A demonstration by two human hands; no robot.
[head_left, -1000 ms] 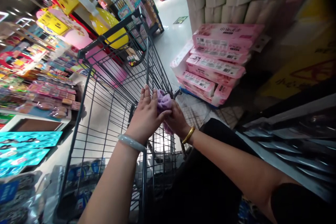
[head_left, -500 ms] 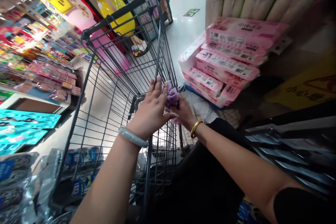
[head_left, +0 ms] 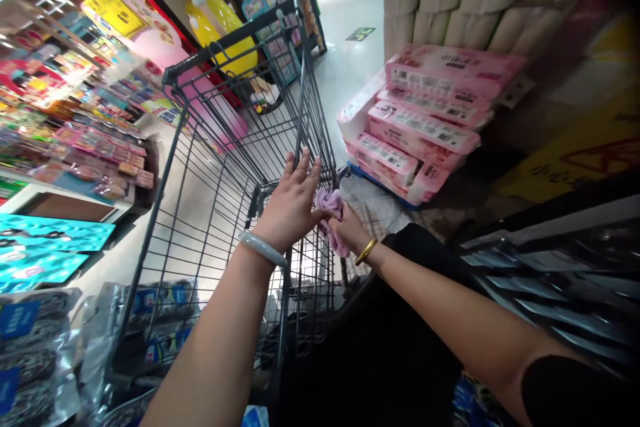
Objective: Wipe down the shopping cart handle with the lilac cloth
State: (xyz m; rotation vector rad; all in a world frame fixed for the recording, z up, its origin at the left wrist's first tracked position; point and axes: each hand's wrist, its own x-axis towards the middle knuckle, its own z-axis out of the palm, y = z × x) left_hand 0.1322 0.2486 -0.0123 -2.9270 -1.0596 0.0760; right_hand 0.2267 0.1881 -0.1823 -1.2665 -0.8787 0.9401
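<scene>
Lower than a moment before, the purple cloth [head_left: 329, 200] is gripped by the right hand [head_left: 354, 230] near the shopping cart [head_left: 234, 41]; the left hand [head_left: 290, 210] is spread open, so less support seems given there.

Lilac cloth [head_left: 329, 201], crumpled in soft folds, bunched in right hand [head_left: 355, 229], part bulging on top, part hanging below, just beside left hand [head_left: 290, 212].

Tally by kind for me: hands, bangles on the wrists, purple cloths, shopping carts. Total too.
Hands: 2 (left hand, right hand)
Bangles: 2 (pale bangle, gold bangle)
Purple cloth: 1
Shopping cart: 1
Total: 6
</scene>
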